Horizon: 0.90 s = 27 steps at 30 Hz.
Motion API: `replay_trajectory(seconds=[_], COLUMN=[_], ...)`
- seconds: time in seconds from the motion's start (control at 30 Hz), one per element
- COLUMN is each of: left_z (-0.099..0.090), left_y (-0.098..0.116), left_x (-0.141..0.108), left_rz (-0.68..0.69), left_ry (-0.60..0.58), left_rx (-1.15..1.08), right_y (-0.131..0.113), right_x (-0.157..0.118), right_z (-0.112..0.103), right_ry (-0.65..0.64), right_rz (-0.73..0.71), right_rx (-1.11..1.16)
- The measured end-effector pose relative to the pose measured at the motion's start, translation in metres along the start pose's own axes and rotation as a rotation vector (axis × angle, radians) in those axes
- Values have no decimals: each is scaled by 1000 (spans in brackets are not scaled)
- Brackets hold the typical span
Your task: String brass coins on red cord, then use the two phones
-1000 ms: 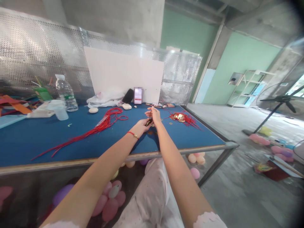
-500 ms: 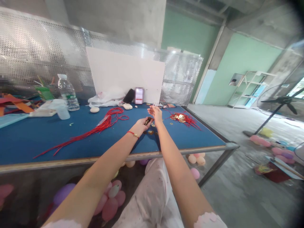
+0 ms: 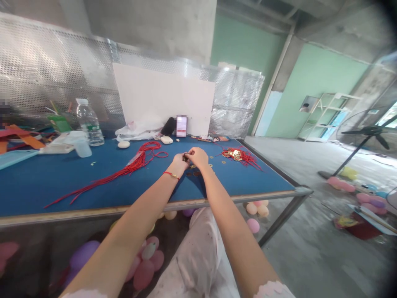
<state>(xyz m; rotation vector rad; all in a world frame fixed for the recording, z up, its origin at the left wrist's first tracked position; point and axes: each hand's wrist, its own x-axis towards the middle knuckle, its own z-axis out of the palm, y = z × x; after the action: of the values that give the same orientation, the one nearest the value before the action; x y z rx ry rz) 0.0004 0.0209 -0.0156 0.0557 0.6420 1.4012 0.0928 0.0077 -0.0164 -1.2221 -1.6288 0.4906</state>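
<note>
Above the blue table, my left hand (image 3: 178, 164) is closed around a small stack of dark brass-coloured coins (image 3: 185, 158). My right hand (image 3: 199, 157) has its fingers bent and pinched against the same coins; the exact grip at the fingertips is hidden. Loose gold-coloured coins (image 3: 192, 167) lie on the table just beneath and beside the hands. To the right is a pile of gold coins tied with red cords (image 3: 237, 154). A long bundle of red cords (image 3: 136, 163) stretches over the table left of my hands.
Along the back stand a lit phone (image 3: 181, 126), a white plastic bag (image 3: 139, 128) and a white case (image 3: 166, 140). A water bottle (image 3: 89, 122) and a plastic cup (image 3: 82, 145) are at the left. Balloons (image 3: 144, 265) lie under the table (image 3: 263, 182).
My right hand has come down from above, with fingers extended, to the coins in my left hand, and its fingers have bent. My left hand has shifted slightly left.
</note>
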Motion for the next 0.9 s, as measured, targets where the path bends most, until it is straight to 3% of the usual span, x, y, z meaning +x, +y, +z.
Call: replay_trajectory(seconds=[0.13, 0.23, 0.57, 0.67, 0.77, 0.9], left_z=[1, 4, 6, 5, 4, 3], left_y=[2, 2, 12, 18, 21, 21], left_x=[6, 6, -1, -3, -4, -7], left_rz=[5, -3, -1, -10, -31, -73], left_ry=[60, 65, 99, 101, 101, 68], left_rx=[-29, -29, -9, 4, 27, 59], right_y=[1, 1, -7, -5, -2, -3], right_x=[-2, -3, -3, 0, 0, -4], right_z=[1, 0, 1, 4, 5, 2], right_ry=[-44, -86, -159, -244, -310, -284], right_rz=[-82, -106, -244, -308, -327, -356], right_rx=[-324, -439, -396, -382, -430, -553])
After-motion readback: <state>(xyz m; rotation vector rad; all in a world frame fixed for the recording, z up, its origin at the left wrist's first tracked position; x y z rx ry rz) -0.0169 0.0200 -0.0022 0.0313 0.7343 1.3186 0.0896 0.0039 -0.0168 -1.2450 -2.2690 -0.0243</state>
